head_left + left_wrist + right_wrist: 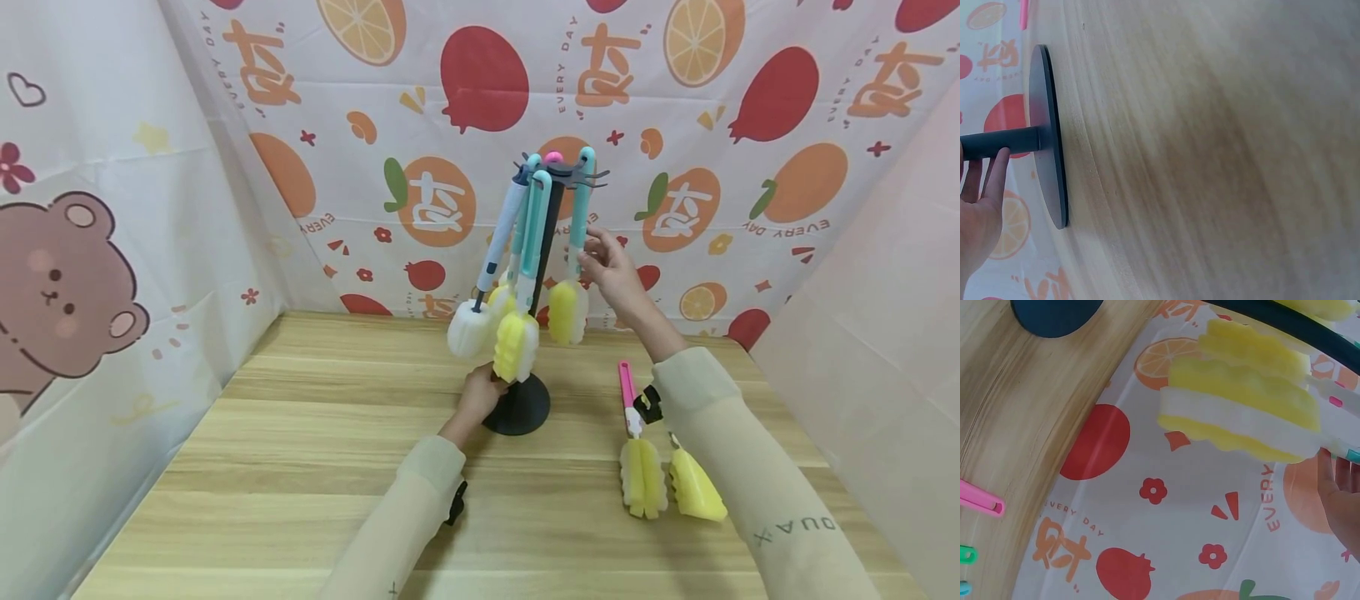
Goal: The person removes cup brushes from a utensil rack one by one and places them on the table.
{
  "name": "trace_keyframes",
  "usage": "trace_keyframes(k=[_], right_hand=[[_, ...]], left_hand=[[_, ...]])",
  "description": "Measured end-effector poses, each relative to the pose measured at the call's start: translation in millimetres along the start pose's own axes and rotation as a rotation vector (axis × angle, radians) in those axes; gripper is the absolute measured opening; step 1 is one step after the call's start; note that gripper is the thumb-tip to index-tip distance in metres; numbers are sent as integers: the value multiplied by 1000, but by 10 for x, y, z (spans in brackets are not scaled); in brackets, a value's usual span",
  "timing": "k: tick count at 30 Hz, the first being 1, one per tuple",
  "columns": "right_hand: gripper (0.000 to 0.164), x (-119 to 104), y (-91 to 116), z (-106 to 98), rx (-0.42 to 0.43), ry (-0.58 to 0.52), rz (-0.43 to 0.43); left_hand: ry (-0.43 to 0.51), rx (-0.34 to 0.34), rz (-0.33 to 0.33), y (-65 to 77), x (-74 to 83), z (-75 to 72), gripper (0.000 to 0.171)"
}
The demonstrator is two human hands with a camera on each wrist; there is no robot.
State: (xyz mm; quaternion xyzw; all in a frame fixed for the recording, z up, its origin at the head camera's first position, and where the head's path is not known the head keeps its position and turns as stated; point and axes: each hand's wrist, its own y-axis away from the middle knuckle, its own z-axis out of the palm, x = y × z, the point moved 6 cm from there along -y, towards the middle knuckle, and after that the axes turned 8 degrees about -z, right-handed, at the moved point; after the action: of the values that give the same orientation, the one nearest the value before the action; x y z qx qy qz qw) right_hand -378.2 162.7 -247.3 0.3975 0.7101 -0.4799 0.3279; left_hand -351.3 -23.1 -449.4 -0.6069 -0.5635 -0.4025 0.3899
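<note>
A black rack (517,414) with a round base stands upright on the table, hooks at its top. My left hand (480,395) grips its pole low down, just above the base (1047,137). From the hooks hang several sponge bottle brushes. On the right side hangs one brush (567,312) with a teal handle and yellow-and-white head; my right hand (611,268) pinches its handle just above the sponge (1241,412). Another teal brush (517,346) hangs in front, partly covering one behind it. At the left hangs a brush with a white head (467,331).
A brush with a pink handle (627,387) lies on the table (300,483) at the right. Beside it is another brush with a yellow sponge head (697,485), its handle hidden by my right sleeve. A fruit-print curtain (315,250) hangs behind the table.
</note>
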Motion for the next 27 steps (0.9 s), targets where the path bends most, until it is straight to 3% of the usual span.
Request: trace_keyframes(k=[15, 27], right_hand=[[46, -17, 28, -130, 44, 23, -10], [48, 165, 143, -230, 67, 32, 39]], left_hand=[[7, -1, -8, 2, -7, 0, 22], [6, 3, -9, 8, -2, 6, 22]])
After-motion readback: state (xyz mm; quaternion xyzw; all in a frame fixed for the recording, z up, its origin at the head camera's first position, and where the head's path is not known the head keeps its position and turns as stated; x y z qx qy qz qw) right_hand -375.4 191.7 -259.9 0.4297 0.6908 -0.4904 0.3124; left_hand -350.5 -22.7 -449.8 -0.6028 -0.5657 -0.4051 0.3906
